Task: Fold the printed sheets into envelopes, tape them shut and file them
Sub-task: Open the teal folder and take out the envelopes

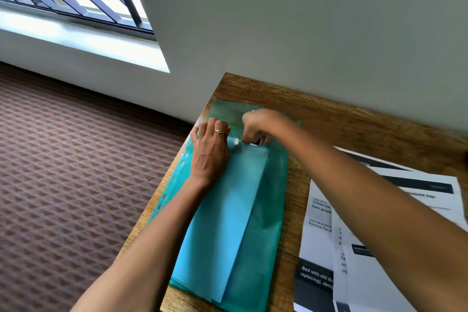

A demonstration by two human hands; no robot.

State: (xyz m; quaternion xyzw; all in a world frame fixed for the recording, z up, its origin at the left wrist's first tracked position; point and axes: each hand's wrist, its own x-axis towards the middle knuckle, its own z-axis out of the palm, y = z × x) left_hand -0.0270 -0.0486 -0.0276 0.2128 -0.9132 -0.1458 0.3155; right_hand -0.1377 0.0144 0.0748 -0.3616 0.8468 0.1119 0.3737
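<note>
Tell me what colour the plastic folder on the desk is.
Translucent teal-green folder, seen in the head view.

One head-worn camera looks steeply down, tilted, close over the wooden table [329, 119] by the wall.

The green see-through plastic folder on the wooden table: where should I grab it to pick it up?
Grip the green see-through plastic folder by its long right edge, coming from the right side. It lies flat on the wooden table, and that edge is bare. The left hand presses its upper left part, the right hand works at its top opening, and the printed white paper sheets lie apart from it.
</note>
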